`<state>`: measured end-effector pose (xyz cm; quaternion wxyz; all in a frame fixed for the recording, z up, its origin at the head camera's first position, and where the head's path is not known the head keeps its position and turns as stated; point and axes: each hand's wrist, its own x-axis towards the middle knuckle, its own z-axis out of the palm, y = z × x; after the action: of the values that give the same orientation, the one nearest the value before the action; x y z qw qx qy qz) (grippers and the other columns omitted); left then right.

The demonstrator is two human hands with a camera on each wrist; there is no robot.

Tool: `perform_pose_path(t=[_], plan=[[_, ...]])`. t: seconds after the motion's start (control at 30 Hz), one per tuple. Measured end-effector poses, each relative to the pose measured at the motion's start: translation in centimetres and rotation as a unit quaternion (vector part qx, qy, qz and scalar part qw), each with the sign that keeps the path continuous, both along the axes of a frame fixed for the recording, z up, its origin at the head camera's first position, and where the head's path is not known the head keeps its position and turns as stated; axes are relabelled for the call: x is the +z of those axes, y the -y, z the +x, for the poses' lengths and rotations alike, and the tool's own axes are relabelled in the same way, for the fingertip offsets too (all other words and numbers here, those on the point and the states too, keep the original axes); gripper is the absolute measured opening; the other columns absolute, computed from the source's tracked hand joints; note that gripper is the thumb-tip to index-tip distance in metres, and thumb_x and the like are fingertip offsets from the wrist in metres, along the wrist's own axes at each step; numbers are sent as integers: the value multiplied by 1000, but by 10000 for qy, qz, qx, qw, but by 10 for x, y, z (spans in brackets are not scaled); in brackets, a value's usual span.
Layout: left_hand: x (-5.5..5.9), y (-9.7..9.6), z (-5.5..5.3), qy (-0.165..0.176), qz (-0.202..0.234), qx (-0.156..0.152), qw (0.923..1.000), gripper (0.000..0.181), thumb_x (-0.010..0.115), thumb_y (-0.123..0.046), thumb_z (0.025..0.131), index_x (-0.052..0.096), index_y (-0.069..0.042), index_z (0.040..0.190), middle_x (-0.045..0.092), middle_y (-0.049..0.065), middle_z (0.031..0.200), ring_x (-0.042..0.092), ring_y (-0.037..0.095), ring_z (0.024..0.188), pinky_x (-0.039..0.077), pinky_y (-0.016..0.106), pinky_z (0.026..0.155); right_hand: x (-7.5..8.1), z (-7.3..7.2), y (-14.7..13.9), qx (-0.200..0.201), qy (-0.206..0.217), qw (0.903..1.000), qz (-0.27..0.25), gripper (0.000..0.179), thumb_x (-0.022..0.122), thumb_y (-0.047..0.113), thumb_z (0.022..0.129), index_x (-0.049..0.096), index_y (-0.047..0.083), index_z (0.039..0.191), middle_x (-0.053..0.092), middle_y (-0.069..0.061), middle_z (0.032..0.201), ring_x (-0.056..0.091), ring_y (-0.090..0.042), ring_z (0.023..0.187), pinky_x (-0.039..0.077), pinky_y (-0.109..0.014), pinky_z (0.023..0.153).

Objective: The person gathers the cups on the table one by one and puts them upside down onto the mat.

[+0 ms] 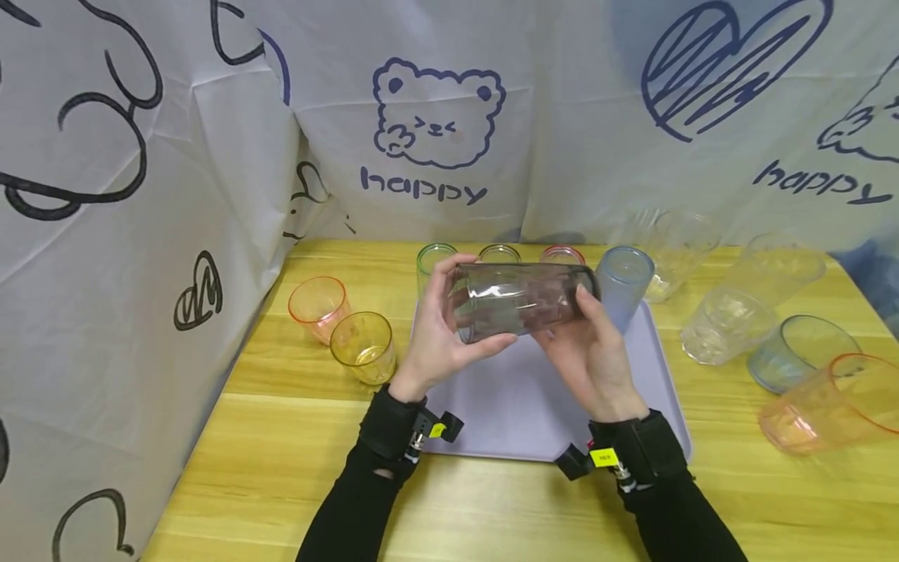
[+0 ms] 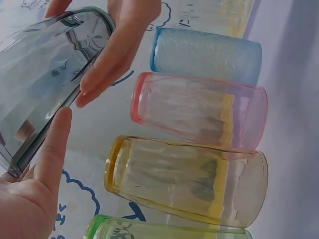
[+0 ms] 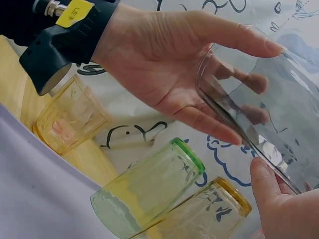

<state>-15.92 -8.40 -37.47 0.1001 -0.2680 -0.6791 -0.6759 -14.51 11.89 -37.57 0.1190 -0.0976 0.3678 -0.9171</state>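
Observation:
Above the tray, both hands hold a smoky grey-purple glass tumbler [image 1: 523, 300] that lies nearly sideways. My left hand [image 1: 438, 343] grips its left end, thumb along the underside and fingers over the top. Around the right end curl the fingers of my right hand [image 1: 597, 363], with the thumb pressed to its side. Behind the tumbler, a green glass [image 1: 435, 251], an amber glass [image 2: 184, 181], a pink glass [image 2: 199, 107] and a blue glass [image 1: 625, 269] stand in a row on the light purple tray [image 1: 506, 421], narrower ends up.
Left of the tray stand an orange-red glass [image 1: 319, 308] and a yellow glass [image 1: 364, 349]. To the right are several clear glasses [image 1: 726, 324], a grey-blue glass [image 1: 801, 355] and an orange glass [image 1: 836, 410]. A white cloth [image 1: 576, 148] with drawings hangs behind the wooden table [image 1: 281, 468].

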Motion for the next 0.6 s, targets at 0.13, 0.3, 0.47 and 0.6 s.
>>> perform_pose_path(t=[0.13,0.3,0.47,0.6], plan=[[-2,0,-1,55,-105,9,9999,108,89,-49,70,31,2,145,47,24,140,54,34,125,53,49,104,1,0,-1,-68,110,9998,146,53,49,36,104,33,24,154,50,2,142,54,-11,124,48,-30,108],[-2,1,-2,83,-340,107,9993,116,82,-67,67,31,1,146,46,23,141,53,39,127,50,54,106,1,1,-1,-141,151,9995,247,53,48,34,105,32,24,155,51,3,141,54,-10,125,47,-31,109],[-2,2,-2,34,-488,68,9988,102,90,-35,71,31,0,146,45,21,142,53,37,127,50,52,107,2,1,-3,-214,77,9985,495,53,46,34,105,31,20,154,54,3,138,56,-10,121,49,-31,108],[-1,3,-1,47,-694,115,9975,97,88,-1,67,32,-6,146,46,18,143,55,34,126,51,47,107,3,0,-5,-332,-29,9964,777,55,47,34,105,32,16,155,55,4,138,55,-11,121,50,-33,106]])
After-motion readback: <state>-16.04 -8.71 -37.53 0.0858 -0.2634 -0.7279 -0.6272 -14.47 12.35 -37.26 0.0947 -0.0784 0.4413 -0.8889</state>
